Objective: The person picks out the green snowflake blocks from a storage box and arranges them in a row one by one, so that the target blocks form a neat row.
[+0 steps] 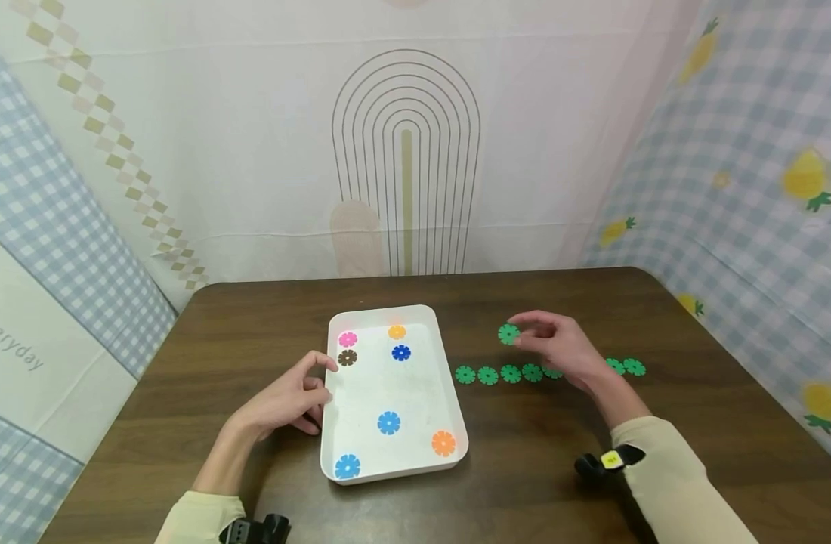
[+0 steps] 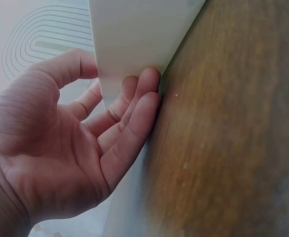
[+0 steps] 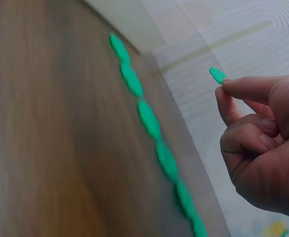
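A green notched plastic disc, flower-shaped (image 1: 508, 334), is pinched between the thumb and index finger of my right hand (image 1: 558, 346). In the right wrist view that disc (image 3: 217, 75) shows nearly edge-on above the table. Below the right hand, a row of green discs (image 1: 487, 375) lies across the table; the hand and wrist hide part of it. My left hand (image 1: 289, 397) grips the left wall of a white tray (image 1: 361, 400). In the left wrist view, several fingers of the left hand (image 2: 70, 143) lie against the tray's outer side, with others over its rim.
Inside the tray are a pink disc (image 1: 347, 339), a brown disc (image 1: 347, 357), a yellow-orange disc (image 1: 396, 332), a dark blue disc (image 1: 401, 353), light blue discs (image 1: 389, 422) and an orange disc (image 1: 444, 443). A printed cloth (image 1: 266, 151) hangs behind the wooden table (image 1: 524, 483).
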`<state>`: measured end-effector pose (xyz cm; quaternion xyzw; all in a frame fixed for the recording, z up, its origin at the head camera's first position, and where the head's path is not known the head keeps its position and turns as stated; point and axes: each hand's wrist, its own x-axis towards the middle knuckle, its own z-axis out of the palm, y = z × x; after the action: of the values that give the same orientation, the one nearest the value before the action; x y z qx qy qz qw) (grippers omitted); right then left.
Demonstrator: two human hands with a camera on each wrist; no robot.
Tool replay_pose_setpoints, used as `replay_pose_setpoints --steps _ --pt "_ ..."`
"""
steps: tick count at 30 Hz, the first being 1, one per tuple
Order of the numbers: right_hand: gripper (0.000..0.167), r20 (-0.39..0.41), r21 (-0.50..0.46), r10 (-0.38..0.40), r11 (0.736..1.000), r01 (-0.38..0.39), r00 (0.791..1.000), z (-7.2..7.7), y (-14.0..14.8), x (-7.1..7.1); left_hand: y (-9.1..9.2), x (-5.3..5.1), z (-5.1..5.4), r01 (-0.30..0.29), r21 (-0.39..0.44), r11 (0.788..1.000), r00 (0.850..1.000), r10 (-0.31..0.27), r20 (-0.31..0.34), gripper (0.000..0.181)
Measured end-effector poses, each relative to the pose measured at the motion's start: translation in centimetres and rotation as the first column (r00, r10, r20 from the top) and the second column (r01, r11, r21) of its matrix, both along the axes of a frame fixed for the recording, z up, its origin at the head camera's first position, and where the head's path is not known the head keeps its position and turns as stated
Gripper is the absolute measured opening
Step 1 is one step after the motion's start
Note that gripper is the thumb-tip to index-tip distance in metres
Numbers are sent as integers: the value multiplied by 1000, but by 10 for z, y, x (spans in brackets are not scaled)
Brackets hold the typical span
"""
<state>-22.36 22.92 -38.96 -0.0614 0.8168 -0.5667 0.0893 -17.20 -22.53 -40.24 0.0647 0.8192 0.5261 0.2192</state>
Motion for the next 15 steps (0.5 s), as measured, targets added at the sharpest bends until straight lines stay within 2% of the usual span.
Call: replay_pose_setpoints --steps 6,15 --pt "35 -12 -76 -67 995 66 998 -4 44 12 2 2 1 -5 -2 1000 1000 5 -11 47" --pt "22 -15 -105 -205 974 202 979 -6 106 23 2 2 1 -22 -20 1000 1000 22 -12 46"
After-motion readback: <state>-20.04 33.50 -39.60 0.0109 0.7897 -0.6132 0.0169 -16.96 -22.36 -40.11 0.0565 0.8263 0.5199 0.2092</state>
